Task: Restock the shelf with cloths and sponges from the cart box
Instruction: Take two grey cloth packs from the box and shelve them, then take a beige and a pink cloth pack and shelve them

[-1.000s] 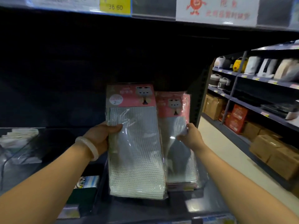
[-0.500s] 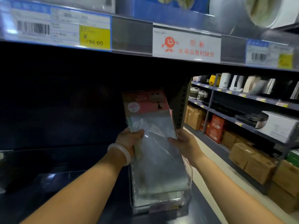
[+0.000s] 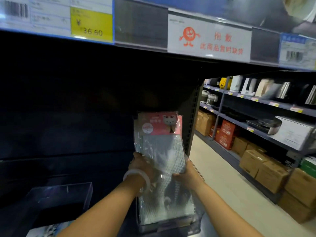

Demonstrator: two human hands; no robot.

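Packs of grey mesh cloth (image 3: 159, 146) in clear wrap with pink header cards stand stacked, one behind the other, at the right end of the dark shelf (image 3: 68, 134). Their lower ends sit in a clear holder (image 3: 171, 224) at the shelf's front. My left hand (image 3: 142, 166), with a pale bangle on the wrist, grips the packs' left edge. My right hand (image 3: 186, 177) grips their right edge lower down. The cart box is out of view.
A clear plastic divider box (image 3: 61, 194) sits on the shelf to the left. The upper shelf edge (image 3: 208, 40) with price tags and a sign hangs overhead. On the right, an aisle floor (image 3: 222, 185) runs past racks of cardboard boxes (image 3: 266, 170) and appliances.
The two packs, side by side a second ago, are now stacked together and pushed deeper into the shelf's right end. Both hands slid down lower on them. My view tilted upward.
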